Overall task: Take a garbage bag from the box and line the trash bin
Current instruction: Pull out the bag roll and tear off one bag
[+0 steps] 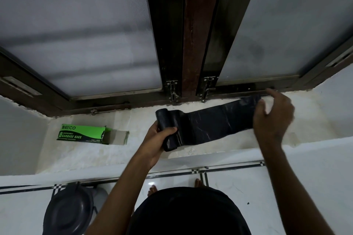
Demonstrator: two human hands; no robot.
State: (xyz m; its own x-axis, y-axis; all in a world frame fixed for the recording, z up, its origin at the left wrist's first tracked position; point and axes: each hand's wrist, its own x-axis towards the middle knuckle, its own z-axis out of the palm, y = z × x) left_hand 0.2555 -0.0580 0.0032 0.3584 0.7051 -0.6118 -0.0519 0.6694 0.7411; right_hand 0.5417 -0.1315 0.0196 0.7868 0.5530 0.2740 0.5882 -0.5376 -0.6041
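Note:
A black roll of garbage bags (168, 126) is held over the marble window sill (114, 150). My left hand (156, 139) grips the rolled part. A flat black strip of bag (215, 120) stretches from the roll to the right, where my right hand (273, 118) pinches its far end. The green and black garbage bag box (82, 134) lies on the sill to the left, its right end flap open. On the floor at the lower left stands the dark trash bin (70, 213) with its lid on.
A window with frosted panes and a dark wooden frame (191, 44) rises behind the sill, with metal latches at its base. White floor tiles with a black border line lie below. My bare feet (152, 190) stand close to the wall.

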